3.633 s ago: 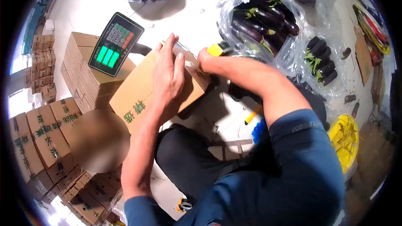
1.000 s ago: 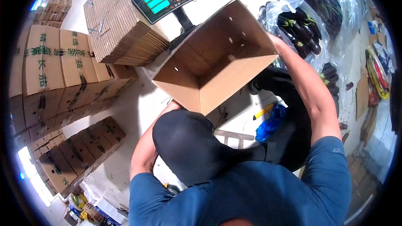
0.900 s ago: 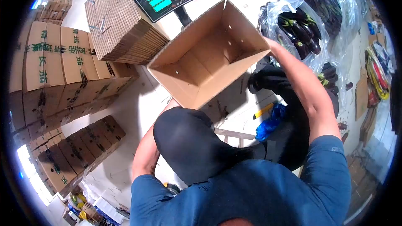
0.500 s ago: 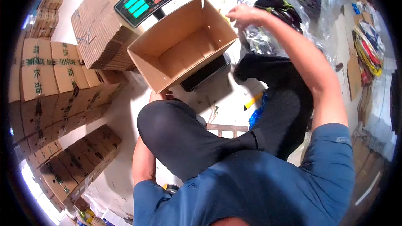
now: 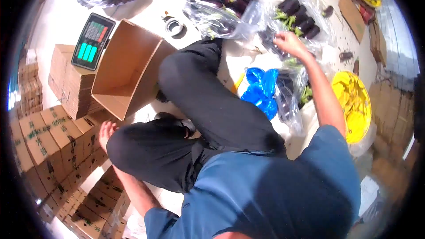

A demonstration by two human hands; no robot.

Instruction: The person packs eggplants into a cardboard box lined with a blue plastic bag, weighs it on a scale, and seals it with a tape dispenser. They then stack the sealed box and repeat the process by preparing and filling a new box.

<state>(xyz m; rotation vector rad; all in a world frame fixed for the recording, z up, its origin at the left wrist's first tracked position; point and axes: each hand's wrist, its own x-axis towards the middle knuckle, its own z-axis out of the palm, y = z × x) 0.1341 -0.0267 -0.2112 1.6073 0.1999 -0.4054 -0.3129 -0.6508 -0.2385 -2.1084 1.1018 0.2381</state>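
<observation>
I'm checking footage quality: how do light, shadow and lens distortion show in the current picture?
Head view: fisheye, with black corners; head view: white floor looks nearly washed out; head view: dark shadow crosses the blue shirt; head view: green scale display glows, digits unreadable; head view: carton edges are easy to make out.

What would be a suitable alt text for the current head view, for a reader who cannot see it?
A person has the right hand near a row of eggplants and the left hand beside a knee, near an open box. A lit scale display is beside the box; cartons are stacked at the left.
</observation>
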